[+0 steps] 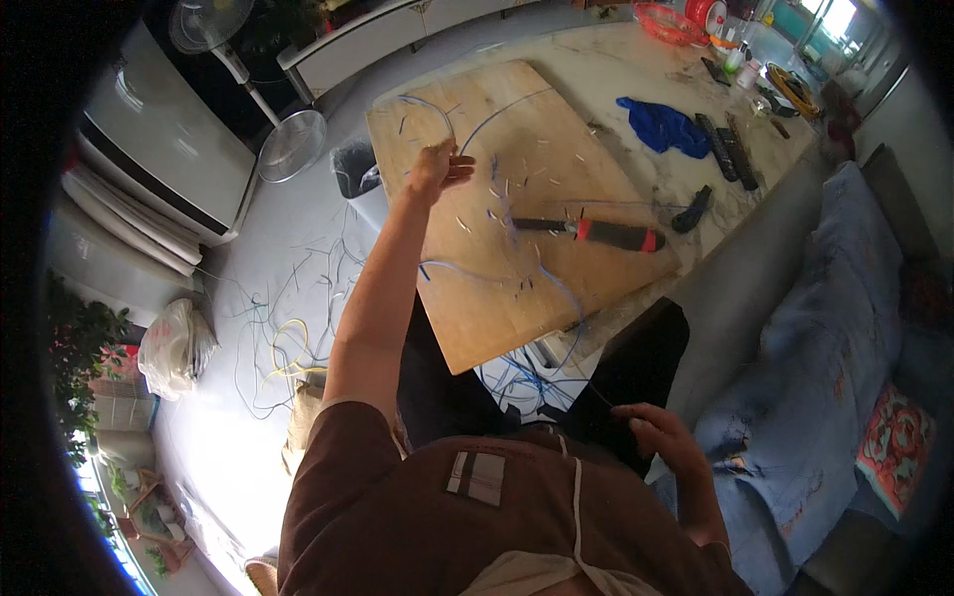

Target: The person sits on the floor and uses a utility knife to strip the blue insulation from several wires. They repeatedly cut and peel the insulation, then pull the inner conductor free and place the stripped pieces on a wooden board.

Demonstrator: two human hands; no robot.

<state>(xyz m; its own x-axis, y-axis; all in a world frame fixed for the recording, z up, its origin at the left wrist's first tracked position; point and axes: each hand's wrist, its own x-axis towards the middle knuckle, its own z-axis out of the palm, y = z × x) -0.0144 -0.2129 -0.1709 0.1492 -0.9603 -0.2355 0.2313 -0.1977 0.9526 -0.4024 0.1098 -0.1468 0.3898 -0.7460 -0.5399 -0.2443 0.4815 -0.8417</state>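
Over the upper left of a wooden board, my left hand pinches a thin blue wire; a blue wire also curves away to the right beside its fingers. My right hand is low at the right, by my black-trousered leg, its fingertips closed on a thin dark wire that runs towards the board's near edge. A tool with a black and red handle lies on the board among small wire offcuts and pale scraps. Another blue wire hangs over the near edge.
The board rests on a marble-patterned table holding a blue cloth, remote controls, a small dark tool and a red basket. A bin stands left of the board. Loose wires litter the floor; a covered sofa is right.
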